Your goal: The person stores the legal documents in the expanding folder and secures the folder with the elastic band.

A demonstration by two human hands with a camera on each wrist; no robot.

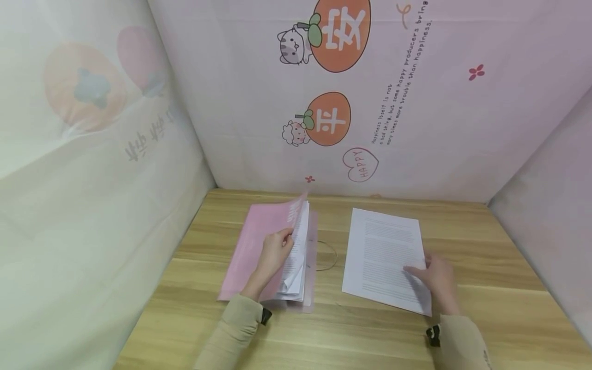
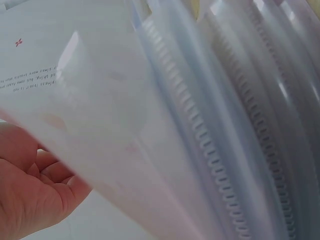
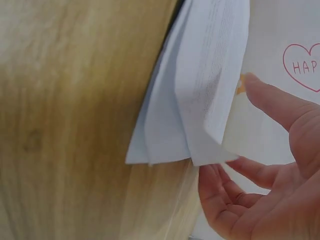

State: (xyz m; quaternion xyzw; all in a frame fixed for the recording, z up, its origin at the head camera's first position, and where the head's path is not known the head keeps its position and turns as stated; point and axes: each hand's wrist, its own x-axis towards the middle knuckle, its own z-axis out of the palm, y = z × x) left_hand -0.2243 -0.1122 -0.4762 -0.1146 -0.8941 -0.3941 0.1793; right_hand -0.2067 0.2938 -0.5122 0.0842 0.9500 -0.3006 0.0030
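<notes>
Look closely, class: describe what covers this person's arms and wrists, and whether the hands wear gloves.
Both the left hand and right hand are gloveless. Khaki-beige sleeves cover the forearms. A small black piece shows at each cuff; the right one bears a pale mark.

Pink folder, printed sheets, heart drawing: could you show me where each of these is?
Pink folder [image 1: 251, 241]: head view, on its front cover.
Printed sheets [image 1: 385, 257]: head view, on the top page's text.
Heart drawing [image 1: 361, 165]: head view, inside the outline.
</notes>
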